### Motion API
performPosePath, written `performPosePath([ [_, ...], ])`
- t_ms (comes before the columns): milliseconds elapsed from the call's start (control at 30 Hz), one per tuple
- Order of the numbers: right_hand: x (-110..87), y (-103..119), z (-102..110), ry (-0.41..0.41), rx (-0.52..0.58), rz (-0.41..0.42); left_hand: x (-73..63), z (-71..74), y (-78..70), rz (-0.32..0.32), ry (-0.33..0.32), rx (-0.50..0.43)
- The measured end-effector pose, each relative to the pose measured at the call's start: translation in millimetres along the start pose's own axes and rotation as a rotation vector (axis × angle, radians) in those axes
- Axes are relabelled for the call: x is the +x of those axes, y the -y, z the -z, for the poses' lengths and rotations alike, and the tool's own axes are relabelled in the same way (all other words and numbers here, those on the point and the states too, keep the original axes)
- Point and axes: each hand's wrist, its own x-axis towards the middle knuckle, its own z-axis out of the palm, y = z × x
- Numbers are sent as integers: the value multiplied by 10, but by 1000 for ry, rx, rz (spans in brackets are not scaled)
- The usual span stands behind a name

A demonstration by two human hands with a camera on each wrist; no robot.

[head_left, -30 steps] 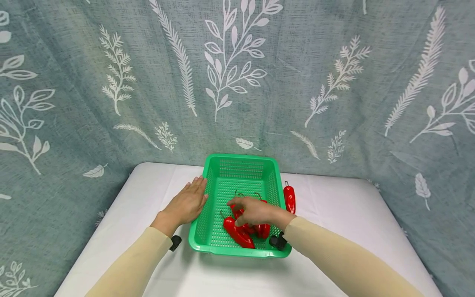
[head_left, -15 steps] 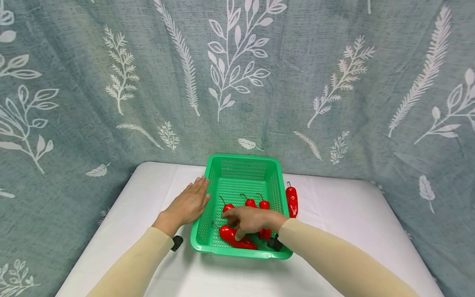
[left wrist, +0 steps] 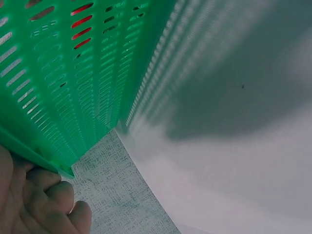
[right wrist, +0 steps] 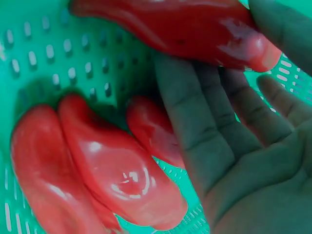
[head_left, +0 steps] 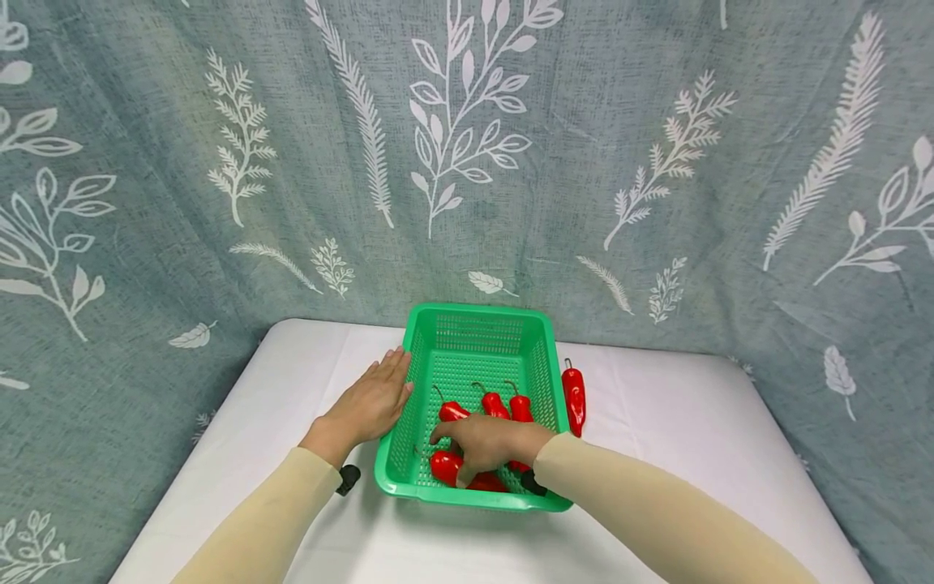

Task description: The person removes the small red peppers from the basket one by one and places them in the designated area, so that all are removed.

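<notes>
1. Thumb and fingers of the right hand (head_left: 485, 442) seem to pinch the near pepper (head_left: 443, 467), inside the green basket (head_left: 467, 497) toward its front wall. How hard they squeeze I cannot tell.
2. To settle this pepper well, I would hold it low over the basket's floor, line it up clear of its neighbours, then part thumb and fingers gently so its thin stem does not snag.
3. Left hand (head_left: 365, 405), fingers straight and nearly together, rests against the basket's left side from outside. Light, even pressure there should steady the basket; a hard push could shift it.
4. Near pepper: glossy, bright red, plump, tapering toward one end. The skin looks smooth and slick, so it may roll if dropped; part of it is hidden by the hand.
5. Farther back in the basket lie the left pepper (head_left: 452, 411), the middle pepper (head_left: 494, 405) and the right pepper (head_left: 521, 407), equally shiny, their stems pointing toward the back wall.
6. One loose pepper (head_left: 574, 401) lies outside, on the white table (head_left: 657, 422) just beside the basket's right side.
</notes>
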Motion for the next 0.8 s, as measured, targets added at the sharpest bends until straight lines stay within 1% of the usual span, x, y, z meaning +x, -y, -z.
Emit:
performPosePath([
  [100, -13, -20, 32, -17, 17, 14, 8, -3, -6, -3, 2, -5],
  [300, -101, -72, 196, -109, 116, 61, 0, 5, -7, 6, 7, -16],
  [667, -309, -211, 382, -283, 355, 47, 4, 11, -7, 3, 1, -44],
  [800, -392, -238, 437, -326, 426, 53, 1, 25, -14, 4, 9, -48],
])
